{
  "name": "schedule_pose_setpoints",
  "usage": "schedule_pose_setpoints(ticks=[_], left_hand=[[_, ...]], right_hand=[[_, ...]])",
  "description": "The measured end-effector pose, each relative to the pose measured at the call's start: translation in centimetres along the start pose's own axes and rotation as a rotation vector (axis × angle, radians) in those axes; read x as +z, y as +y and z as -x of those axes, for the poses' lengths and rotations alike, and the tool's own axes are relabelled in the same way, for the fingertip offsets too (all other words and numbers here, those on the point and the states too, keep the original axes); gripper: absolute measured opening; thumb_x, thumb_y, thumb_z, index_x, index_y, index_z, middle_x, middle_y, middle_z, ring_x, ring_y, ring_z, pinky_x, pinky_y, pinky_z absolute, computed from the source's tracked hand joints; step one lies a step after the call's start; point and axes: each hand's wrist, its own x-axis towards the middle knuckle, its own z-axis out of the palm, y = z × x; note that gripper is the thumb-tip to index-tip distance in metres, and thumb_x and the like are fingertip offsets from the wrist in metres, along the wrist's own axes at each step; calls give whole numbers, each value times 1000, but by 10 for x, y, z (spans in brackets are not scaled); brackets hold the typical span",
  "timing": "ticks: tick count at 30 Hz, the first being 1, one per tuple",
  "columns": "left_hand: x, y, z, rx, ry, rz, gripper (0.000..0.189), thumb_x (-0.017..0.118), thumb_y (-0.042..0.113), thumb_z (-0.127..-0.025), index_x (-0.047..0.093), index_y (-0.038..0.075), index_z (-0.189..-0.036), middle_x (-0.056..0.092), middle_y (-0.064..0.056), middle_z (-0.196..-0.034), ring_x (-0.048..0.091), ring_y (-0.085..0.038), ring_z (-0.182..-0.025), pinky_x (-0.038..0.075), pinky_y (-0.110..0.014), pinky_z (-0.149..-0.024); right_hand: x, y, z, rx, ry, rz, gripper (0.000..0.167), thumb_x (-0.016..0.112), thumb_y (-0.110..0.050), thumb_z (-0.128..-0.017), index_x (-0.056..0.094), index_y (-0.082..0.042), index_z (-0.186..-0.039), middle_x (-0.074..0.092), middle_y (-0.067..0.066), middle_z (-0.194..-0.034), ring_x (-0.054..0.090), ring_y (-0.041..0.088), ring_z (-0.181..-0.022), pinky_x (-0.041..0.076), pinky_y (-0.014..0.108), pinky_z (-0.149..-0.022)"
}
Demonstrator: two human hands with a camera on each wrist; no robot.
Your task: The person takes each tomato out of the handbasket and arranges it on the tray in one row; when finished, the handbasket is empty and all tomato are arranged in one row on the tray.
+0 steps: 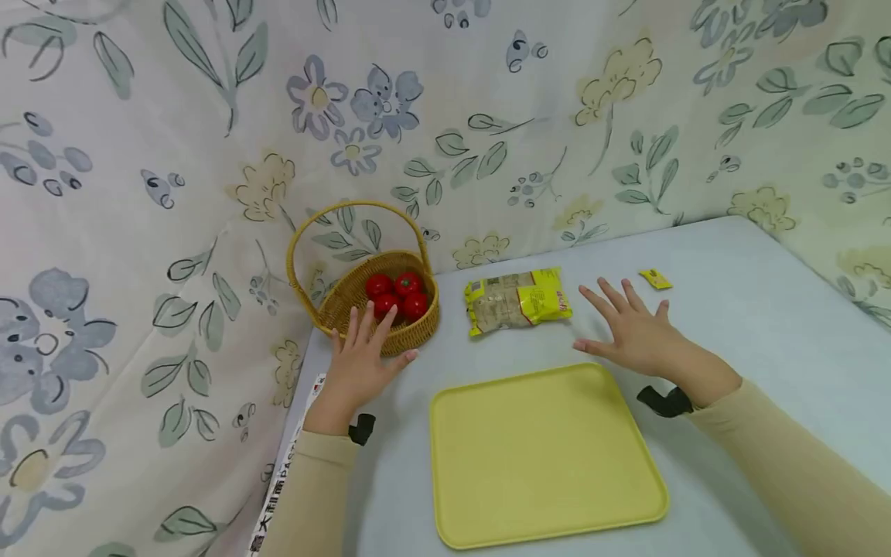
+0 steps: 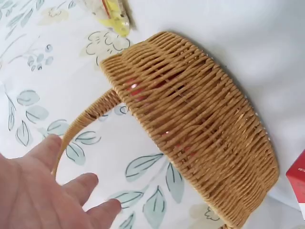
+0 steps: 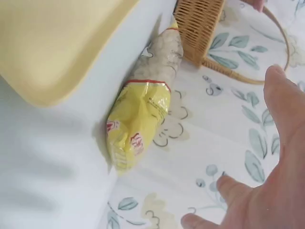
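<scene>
In the head view, here's the danger spot: the tan wicker basket with a tall arched handle [image 1: 418,334], where a careless brush of the left hand [image 1: 356,374] against the rim could tip out four glossy red tomatoes [image 1: 407,285] lying loose inside, and round things would likely roll across the white desk [image 1: 738,325]. That left grip is fanned wide with nothing in it, in front of the basket; the right hand [image 1: 636,336], equally spread and empty, hovers beside the crinkled yellow-and-clear plastic bag [image 1: 518,300], beyond the flat yellow rectangular tray [image 1: 546,456], with a tiny yellow packet [image 1: 656,278] behind. Over to the left wrist view: fingers apart, close by the arched handle, contact impossible to tell; one snagged finger could drag the whole basket. And the right wrist view: thumb and fingers splayed, clear of the bag, whose slick film might slip from a shallow pinch.
</scene>
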Motion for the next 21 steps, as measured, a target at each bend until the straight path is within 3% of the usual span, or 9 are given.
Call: schedule_pose_setpoints(ticks=[2, 3, 5, 7, 9, 11, 15, 21], left_hand=[[-2, -3, -6, -8, 22, 55, 85, 54, 64, -102, 22, 23, -169, 2, -16, -175, -10, -40, -159, -3, -74, -119], [-2, -4, -10, -16, 44, 97, 82, 56, 61, -103, 26, 20, -167, 7, -18, -174, -2, -42, -159, 2, -73, -120], [-4, -6, -18, -48, 92, 218, 73, 61, 52, -104, 35, 13, -160, 24, -21, -168, 18, -44, -156, 17, -70, -120], [-5, -7, -29, -89, 123, 355, 62, 64, 43, -105, 41, 8, -151, 41, -22, -157, 38, -43, -146, 31, -65, -116], [-5, -9, -40, -128, 126, 462, 55, 64, 37, -106, 43, 5, -146, 53, -20, -144, 52, -40, -132, 42, -59, -109], [-4, -11, -51, -160, 104, 526, 50, 65, 32, -106, 45, 5, -143, 59, -18, -135, 56, -37, -123, 46, -54, -105], [0, -16, -72, -169, 57, 510, 46, 68, 26, -104, 50, 5, -141, 58, -17, -132, 56, -35, -119, 48, -51, -103], [11, -15, -94, -125, -51, 330, 54, 73, 27, -100, 52, 9, -147, 47, -23, -147, 52, -41, -129, 45, -57, -108]], right_hand=[[1, 4, 3, 8, 12, -55, 96, 59, -65, -99, 14, -18, -169, 27, 28, -164, 33, 54, -145, 24, 88, -101], [3, 8, 4, 17, 13, -109, 92, 61, -61, -101, 17, -17, -168, 39, 29, -154, 48, 50, -133, 37, 80, -99], [7, 17, 8, 36, -4, -244, 80, 62, -48, -105, 23, -12, -164, 55, 26, -124, 61, 40, -98, 53, 57, -81], [15, 28, 13, 60, -57, -394, 66, 62, -37, -107, 29, -8, -157, 54, 16, -99, 53, 27, -74, 45, 39, -61], [26, 40, 19, 80, -127, -514, 53, 61, -27, -108, 33, -6, -149, 50, 9, -89, 47, 23, -69, 39, 33, -59], [37, 49, 24, 84, -187, -571, 46, 61, -22, -108, 37, -6, -144, 49, 6, -87, 46, 20, -68, 38, 30, -59], [54, 57, 30, 42, -200, -610, 36, 64, -14, -105, 49, -7, -137, 52, 4, -86, 47, 18, -69, 40, 28, -61], [63, 54, 33, -52, -164, -595, 34, 65, -9, -104, 54, -7, -136, 54, 4, -92, 49, 16, -75, 41, 27, -65]])
